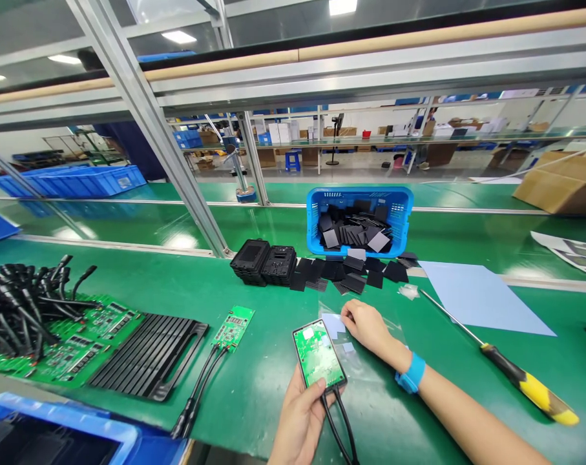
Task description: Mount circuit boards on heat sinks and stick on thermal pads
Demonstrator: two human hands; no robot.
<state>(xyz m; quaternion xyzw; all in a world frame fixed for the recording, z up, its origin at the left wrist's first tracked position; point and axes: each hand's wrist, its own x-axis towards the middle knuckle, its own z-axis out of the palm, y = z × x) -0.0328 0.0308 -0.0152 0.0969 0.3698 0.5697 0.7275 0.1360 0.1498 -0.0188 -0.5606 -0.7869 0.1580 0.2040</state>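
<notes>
My left hand (300, 413) grips a black plastic case with a green circuit board (318, 355) set in it, thumb on the lower edge. Two black cables (340, 423) run down from its near end. Just beyond the case, my right hand (367, 327), with a blue wristband (411, 373), has its fingers curled together at the edge of pale bluish pads (332, 325) lying on clear plastic film. Its fingertips are partly hidden, so what they pinch cannot be made out. A small loose pale square (347, 347) lies nearer me.
Left are a cabled circuit board (234, 327), a black finned plate (150, 355) and heaped boards with cables (35, 310). Ahead stand stacked black cases (250, 258) and a blue basket (312, 223) of dark plates. A screwdriver (525, 381) and pale sheet (486, 300) lie right.
</notes>
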